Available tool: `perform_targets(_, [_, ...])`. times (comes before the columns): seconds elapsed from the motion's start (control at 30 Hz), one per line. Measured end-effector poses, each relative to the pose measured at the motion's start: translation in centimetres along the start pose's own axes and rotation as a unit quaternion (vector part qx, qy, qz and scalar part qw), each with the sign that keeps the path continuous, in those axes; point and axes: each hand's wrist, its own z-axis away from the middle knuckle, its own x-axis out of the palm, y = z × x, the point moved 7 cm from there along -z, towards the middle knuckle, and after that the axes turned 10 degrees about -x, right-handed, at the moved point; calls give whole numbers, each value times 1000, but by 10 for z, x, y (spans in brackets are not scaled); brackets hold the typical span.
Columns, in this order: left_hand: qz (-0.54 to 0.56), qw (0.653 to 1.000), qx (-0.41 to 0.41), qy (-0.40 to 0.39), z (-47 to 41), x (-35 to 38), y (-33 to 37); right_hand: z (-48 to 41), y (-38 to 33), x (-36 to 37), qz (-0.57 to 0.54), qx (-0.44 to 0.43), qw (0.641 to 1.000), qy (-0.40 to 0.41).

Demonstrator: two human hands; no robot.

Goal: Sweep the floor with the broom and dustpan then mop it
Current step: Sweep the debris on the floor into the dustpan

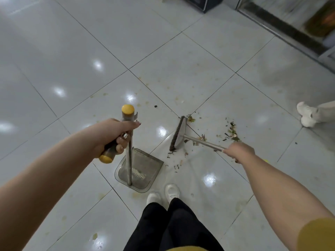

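My left hand [116, 134] grips the yellow-capped handle of a long-handled grey dustpan [145, 167], whose pan rests on the white tile floor [163, 57] just ahead of my feet. My right hand [239, 151] holds the metal stick of the broom [178, 134]. Its dark bristle head lies on the floor to the right of the pan, a short gap apart. Bits of leaves and dirt [231, 133] are scattered behind the broom head, and a few specks [175, 166] lie between broom and pan.
My white shoes [163, 194] stand just behind the pan. Another person's white shoe and light trouser leg [308, 114] are at the right edge. A dark door threshold [282, 28] and a dark cabinet base [201, 2] run along the top right. Yellowish stains dot the tiles.
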Motion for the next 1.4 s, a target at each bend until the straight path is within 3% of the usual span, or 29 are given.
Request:
perform_targets(0.17, [-5, 1000, 9, -21, 3, -6, -1, 15, -17, 4, -73, -4, 997, -7])
perform_targets(0.37, [25, 999, 1, -27, -7, -27, 5, 1, -126, 25, -209, -68, 975, -41])
perform_targets(0.7, [33, 999, -12, -30, -33, -21, 50, -49, -217, -35, -54, -127, 990, 2])
perform_targets(0.97, [2, 1000, -8, -18, -47, -1, 110, -78, -138, -84, -56, -67, 996, -28])
perform_targets(1.23, [-61, 997, 17, -46, -48, 25, 137, -74, -5, -76, -96, 64, 993, -32])
perform_targets(1.4, [-80, 995, 21, -62, -50, 23, 140, -66, 26, -79, -143, 101, 983, -64])
